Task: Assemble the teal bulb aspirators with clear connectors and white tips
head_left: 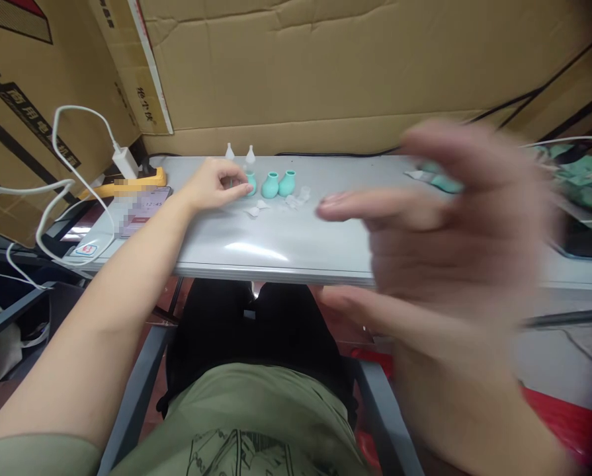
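My left hand (215, 185) rests on the grey table (276, 244), its fingers curled around a teal bulb (251, 182) at the left end of a short row. Two more teal bulbs (270, 185) (287, 182) stand just right of it. Small clear plastic tips (256, 209) (298, 197) lie in front of the bulbs, and two white nozzle tips (230, 152) (250, 155) stand behind them. My right hand (454, 225) is raised close to the camera, blurred by motion, fingers spread and pointing left, with nothing seen in it.
A cardboard wall (325, 66) backs the table. A white charger (126, 160) with cables, a yellow power strip (127, 185) and a phone (141, 208) lie at the left. More teal pieces (444, 182) and green items (583, 178) lie at the right.
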### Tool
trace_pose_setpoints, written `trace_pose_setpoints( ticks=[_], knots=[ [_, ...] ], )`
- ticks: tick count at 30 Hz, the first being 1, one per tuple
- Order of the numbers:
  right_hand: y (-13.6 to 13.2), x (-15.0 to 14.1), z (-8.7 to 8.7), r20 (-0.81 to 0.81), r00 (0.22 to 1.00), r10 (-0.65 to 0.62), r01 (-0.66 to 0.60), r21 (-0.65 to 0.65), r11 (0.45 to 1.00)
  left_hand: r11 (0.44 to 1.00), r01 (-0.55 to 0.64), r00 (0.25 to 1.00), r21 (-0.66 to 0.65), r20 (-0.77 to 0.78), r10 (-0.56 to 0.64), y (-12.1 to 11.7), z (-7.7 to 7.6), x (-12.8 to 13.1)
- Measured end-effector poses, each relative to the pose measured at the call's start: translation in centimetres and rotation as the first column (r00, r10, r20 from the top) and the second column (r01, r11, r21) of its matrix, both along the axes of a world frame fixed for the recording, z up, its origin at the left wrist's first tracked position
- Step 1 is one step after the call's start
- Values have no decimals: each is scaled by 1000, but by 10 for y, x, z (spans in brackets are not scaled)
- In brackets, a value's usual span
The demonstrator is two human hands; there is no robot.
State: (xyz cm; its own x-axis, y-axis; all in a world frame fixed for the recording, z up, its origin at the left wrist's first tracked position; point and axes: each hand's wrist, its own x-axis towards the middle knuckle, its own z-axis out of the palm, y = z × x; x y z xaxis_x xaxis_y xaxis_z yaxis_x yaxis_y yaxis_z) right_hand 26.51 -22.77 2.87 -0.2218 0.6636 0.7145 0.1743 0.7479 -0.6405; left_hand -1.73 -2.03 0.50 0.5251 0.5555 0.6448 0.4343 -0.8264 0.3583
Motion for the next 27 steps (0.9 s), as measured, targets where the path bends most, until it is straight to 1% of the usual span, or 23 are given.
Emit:
trace_pose_setpoints(
  ticks=[2, 3, 4, 5, 6, 8, 10, 12, 15, 24, 26, 27],
  knots=[
    [14, -5, -25, 34, 999, 28, -28, -7, 1000, 1000, -3, 1000, -4, 11, 3, 1, -1, 1],
    [21, -7, -39, 83, 996, 11, -8, -45, 999, 1000, -4, 1000, -9, 16, 4, 1, -2, 1],
    [27, -8, -53, 154, 987, -46, 62, -103, 993, 1000, -4, 1000, -16, 20, 5, 2, -3, 1],
    [33, -9, -65, 213, 975, -70, 102, -146, 984, 1000, -4, 1000, -24, 21, 5, 2, -3, 2],
    [36, -9, -74, 257, 961, -101, 146, -164, 976, 999, -4, 1000, -32, 21, 4, 3, -4, 2],
    [40, -9, -84, 334, 935, -123, 194, -190, 962, 999, -5, 1000, -41, 15, 6, 3, -4, 2],
    [41, -9, -85, 375, 919, -119, 217, -229, 949, 999, -10, 1000, -44, 8, 10, 3, -4, 2],
    [40, -9, -82, 391, 914, -111, 229, -270, 935, 999, -13, 1000, -48, 0, 13, 2, -4, 2],
    [40, -10, -76, 393, 913, -112, 240, -295, 925, 999, -9, 1000, -53, -4, 9, 2, -4, 1],
    [42, -10, -79, 370, 924, -96, 221, -312, 924, 999, -1, 1000, -40, -6, 1, 3, -3, 1],
    [39, -8, -73, 340, 938, -70, 184, -315, 931, 999, 1, 1000, -43, -11, -1, 3, -4, 1],
    [37, -6, -68, 307, 950, -59, 154, -296, 942, 999, 2, 1000, -47, -11, -3, 4, -4, 1]
  ],
)
